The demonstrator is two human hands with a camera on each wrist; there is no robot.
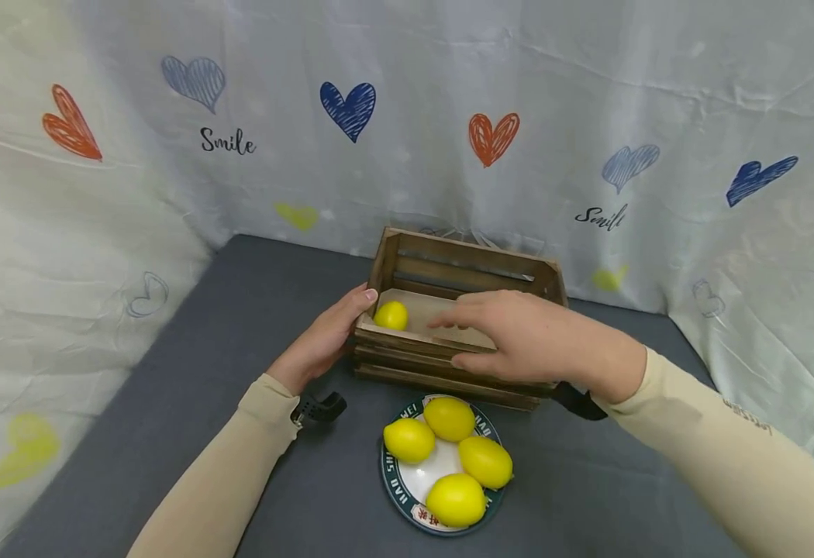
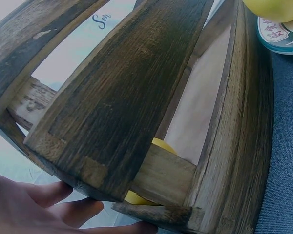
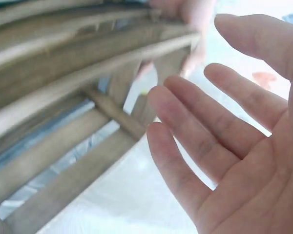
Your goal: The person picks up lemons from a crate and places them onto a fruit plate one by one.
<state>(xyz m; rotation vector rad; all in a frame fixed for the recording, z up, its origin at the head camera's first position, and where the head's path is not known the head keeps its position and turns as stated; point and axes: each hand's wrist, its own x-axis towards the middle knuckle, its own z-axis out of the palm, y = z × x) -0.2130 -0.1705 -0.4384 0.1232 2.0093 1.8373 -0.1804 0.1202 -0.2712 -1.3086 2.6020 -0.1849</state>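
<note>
A slatted wooden crate point(image 1: 407, 358) stands at the back of the table, a yellow lemon point(image 1: 391, 315) inside its left end. My left hand point(image 1: 326, 333) holds the crate's left end, thumb at the top rim and fingers along the outer side. In the left wrist view, those fingers point(image 2: 78, 212) lie against the slat ends. Over the crate's front rim reaches my right hand point(image 1: 525, 333), fingers spread and nothing in it. In front of the crate, several lemons point(image 1: 455, 500) lie on a round plate point(image 1: 414, 477) with a dark green lettered rim.
A dark grey cloth point(image 1: 295, 496) covers the table. Behind and at both sides hangs a pale curtain point(image 1: 421, 178) printed with hearts and the word Smile. Each wrist wears a black strap point(image 1: 323, 407).
</note>
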